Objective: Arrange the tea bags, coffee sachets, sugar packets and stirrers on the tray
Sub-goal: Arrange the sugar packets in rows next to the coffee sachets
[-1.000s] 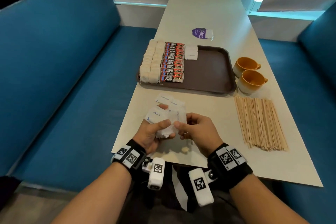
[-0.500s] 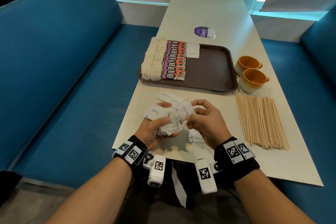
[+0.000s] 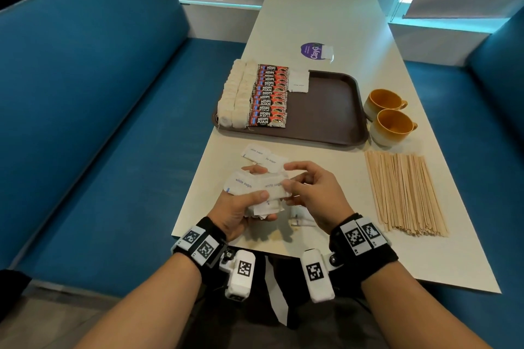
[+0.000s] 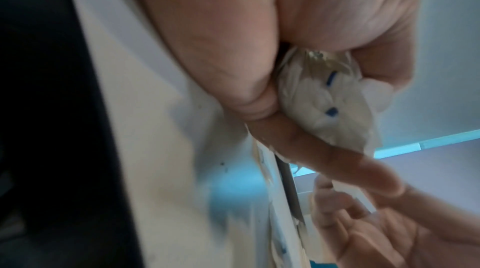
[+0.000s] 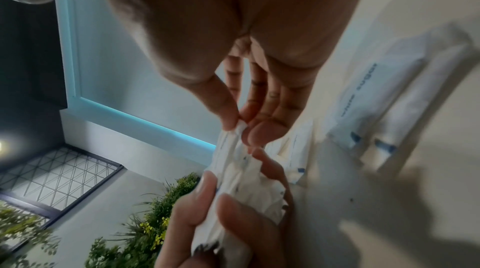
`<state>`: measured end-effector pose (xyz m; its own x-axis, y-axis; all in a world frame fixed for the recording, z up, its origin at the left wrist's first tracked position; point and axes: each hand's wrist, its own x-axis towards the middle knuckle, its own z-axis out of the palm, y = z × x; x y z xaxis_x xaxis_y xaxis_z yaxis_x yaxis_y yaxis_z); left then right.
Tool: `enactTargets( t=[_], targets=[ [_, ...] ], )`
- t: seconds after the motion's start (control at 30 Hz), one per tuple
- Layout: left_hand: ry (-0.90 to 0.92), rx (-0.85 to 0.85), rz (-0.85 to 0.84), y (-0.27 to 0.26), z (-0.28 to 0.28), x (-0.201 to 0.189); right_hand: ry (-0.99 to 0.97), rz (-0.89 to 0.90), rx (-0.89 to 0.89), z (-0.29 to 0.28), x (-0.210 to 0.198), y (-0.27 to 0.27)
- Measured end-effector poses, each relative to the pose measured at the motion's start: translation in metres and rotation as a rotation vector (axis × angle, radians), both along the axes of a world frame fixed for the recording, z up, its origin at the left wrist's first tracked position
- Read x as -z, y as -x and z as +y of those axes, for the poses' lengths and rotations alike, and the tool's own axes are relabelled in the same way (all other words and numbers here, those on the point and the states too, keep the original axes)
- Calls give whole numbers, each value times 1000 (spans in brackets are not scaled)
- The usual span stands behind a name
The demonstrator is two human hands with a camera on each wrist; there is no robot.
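My left hand (image 3: pixel 241 207) grips a bunch of white sugar packets (image 3: pixel 256 191) above the table's near edge; the bunch (image 4: pixel 322 103) fills its curled fingers. My right hand (image 3: pixel 309 190) pinches the end of one packet (image 5: pixel 233 134) of that bunch between thumb and fingertip. More sugar packets (image 3: pixel 262 156) lie loose on the table behind my hands. The brown tray (image 3: pixel 329 110) holds white tea bags (image 3: pixel 235 96), a row of red coffee sachets (image 3: pixel 269 96) and one sugar packet (image 3: pixel 298 81). Wooden stirrers (image 3: pixel 402 190) lie in a pile at the right.
Two yellow cups (image 3: pixel 388 116) stand right of the tray. A purple round sticker (image 3: pixel 313 50) lies beyond it. Blue benches (image 3: pixel 99 122) flank the white table (image 3: pixel 326 14). Other sugar packets (image 5: pixel 384 103) lie under my right wrist.
Both hands have lifted the bunch slightly away from the table edge. My right hand shifted from the bunch's underside to pinching one packet at its top.
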<state>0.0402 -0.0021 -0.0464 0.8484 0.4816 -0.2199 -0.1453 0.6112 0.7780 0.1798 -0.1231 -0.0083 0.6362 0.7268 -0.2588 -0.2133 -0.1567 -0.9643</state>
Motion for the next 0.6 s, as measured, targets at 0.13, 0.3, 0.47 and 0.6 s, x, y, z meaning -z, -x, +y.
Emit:
enactTargets(
  t=[0.13, 0.3, 0.47, 0.6],
  targets=[
    [36, -54, -14, 1, 1, 0, -72, -36, 7, 0, 4, 4],
    [44, -66, -1, 1, 2, -2, -24, -23, -26, 2, 9, 5],
    [68, -77, -27, 2, 3, -3, -79, 120, -38, -1, 10, -4],
    [111, -76, -56, 1, 3, -3, -97, 131, -69, 3, 8, -4]
  ],
)
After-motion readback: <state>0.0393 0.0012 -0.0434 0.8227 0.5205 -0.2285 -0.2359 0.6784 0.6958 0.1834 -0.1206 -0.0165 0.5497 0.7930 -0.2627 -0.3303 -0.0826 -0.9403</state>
